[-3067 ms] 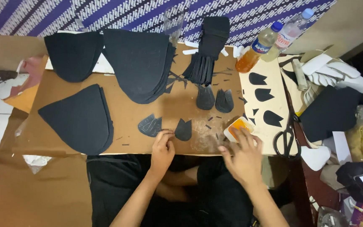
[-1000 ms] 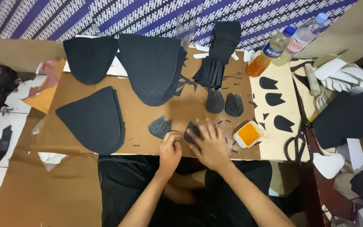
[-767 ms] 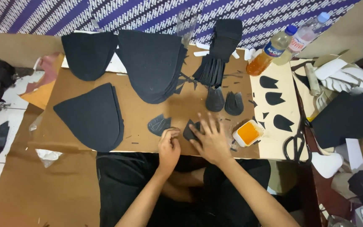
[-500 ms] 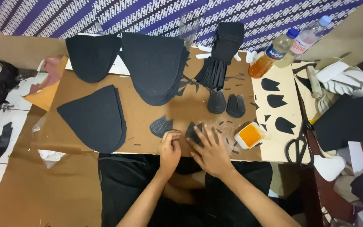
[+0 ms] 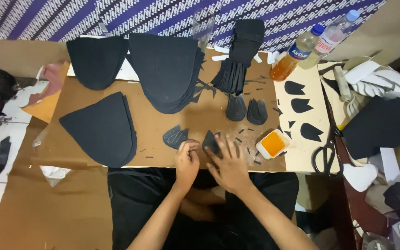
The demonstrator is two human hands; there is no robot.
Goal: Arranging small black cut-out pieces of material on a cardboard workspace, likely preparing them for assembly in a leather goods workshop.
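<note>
The right hand [image 5: 230,163] lies flat with its fingers spread, pressing down on a small black cut piece [image 5: 210,141] at the near edge of the brown desk [image 5: 84,92]. Only the far left corner of that piece shows past the fingertips. The left hand [image 5: 187,159], just beside it, has its grip curled and the fingertips pressed together at the piece's left edge. Whether they pinch that edge or only rest against it cannot be told.

The piece looks thin, light and limp, like felt or soft sheet material. It would likely bend rather than break, and it is best taken by an edge or corner with a light pinch while the other palm holds it flat.

Just left of the left hand lies a second small dark piece with stitch-like lines [image 5: 175,136]. Right of the right hand sits a small white tub of orange paste [image 5: 273,144], with tiny black offcuts scattered between them. Farther off are two more small dark pieces [image 5: 246,110], and large black curved panels [image 5: 103,129] lie to the left and far side. Scissors [image 5: 326,157] lie at the right.

The underside of the pressed piece and its full outline are hidden. The clutter at the far right edge is hard to make out.
</note>
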